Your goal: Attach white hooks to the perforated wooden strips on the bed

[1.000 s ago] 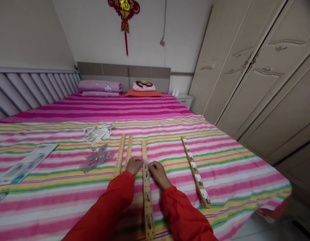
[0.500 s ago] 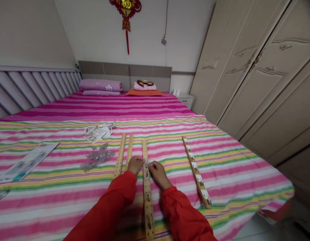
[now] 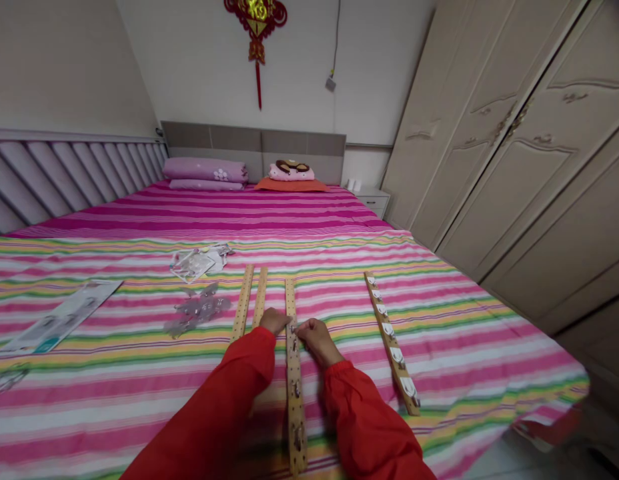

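A narrow wooden strip with rows of holes (image 3: 295, 427) lies lengthwise on the bed in front of me, with several small metal hooks (image 3: 297, 388) along its nearer half. From the left, my left hand (image 3: 275, 321) reaches the strip, its fingers closed and their tips over the wood. My right hand (image 3: 315, 339) is at the opposite edge, thumb and fingers pinched beside a small metal piece (image 3: 292, 329). Whatever either pinch holds is too small to make out. Two more holed wooden strips (image 3: 243, 300) lie left of my left hand, partly covered by my arm.
A wooden strip with white-backed hooks (image 3: 390, 333) lies to the right. Grey clear hook pieces (image 3: 202, 308), crumpled packaging (image 3: 197, 262) and a long package card (image 3: 64, 317) are on the left. The striped sheet (image 3: 454, 347) covers the bed. A wardrobe (image 3: 509, 167) stands at the right.
My view has shifted slightly. Both hands stay at the same spot on the middle strip, with only small finger movements; the left hand looks a little more turned over it.
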Demonstrator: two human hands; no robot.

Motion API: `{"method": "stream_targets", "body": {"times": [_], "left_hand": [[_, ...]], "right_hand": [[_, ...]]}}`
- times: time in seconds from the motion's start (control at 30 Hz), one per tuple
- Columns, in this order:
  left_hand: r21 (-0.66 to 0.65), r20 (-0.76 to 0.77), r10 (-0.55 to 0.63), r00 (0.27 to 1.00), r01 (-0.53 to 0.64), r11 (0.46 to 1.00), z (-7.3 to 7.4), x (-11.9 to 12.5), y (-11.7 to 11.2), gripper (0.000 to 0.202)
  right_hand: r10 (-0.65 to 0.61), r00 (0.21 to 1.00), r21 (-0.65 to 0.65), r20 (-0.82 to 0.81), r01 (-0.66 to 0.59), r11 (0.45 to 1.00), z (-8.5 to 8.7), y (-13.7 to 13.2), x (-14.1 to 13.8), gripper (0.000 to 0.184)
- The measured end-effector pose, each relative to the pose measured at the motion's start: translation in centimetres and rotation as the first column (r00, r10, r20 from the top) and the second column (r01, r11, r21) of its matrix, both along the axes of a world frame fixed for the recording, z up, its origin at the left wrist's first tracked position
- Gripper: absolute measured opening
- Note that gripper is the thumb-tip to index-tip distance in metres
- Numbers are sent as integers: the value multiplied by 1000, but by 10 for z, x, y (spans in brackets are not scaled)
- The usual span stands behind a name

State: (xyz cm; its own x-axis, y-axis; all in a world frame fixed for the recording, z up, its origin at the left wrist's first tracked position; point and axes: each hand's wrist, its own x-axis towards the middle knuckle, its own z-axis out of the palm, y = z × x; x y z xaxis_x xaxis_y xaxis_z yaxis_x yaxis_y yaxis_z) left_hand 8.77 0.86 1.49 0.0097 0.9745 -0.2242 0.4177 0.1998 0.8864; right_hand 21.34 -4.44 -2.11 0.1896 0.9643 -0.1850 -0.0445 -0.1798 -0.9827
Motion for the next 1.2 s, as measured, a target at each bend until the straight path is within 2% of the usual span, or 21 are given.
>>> {"method": "stream_targets", "body": {"times": [0.13, 0.27, 0.43, 0.6, 0.83, 1.0, 1.2], "left_hand": [[-48, -145, 13, 989, -20, 999, 6, 4, 5, 25], [-63, -251, 17, 968, -33, 997, 9, 8, 6, 26], [-70, -310, -21, 951, -1, 998, 9, 9, 3, 27], [-89, -330, -66, 942, 38, 995, 7, 9, 2, 25], [-102, -326, -83, 942, 52, 993, 6, 8, 6, 19], [-105, -309, -100, 946, 71, 992, 7, 6, 8, 19], [-80, -295, -129, 947, 110, 991, 9, 5, 5, 30]], "right_hand": [[-12, 1000, -40, -20, 11, 999, -1, 4, -2, 23], [-26, 999, -45, 27, 27, 999, -4, 6, -2, 25], [-33, 997, -49, 74, 37, 998, -4, 8, -3, 26], [-63, 969, -83, 238, 85, 993, -1, 8, -6, 28], [3, 999, -94, 44, 2, 996, 10, 4, -3, 28], [13, 1000, -97, 0, -13, 995, 17, 0, -1, 21], [19, 1000, -98, -24, -22, 995, 20, -2, 0, 14]]}}
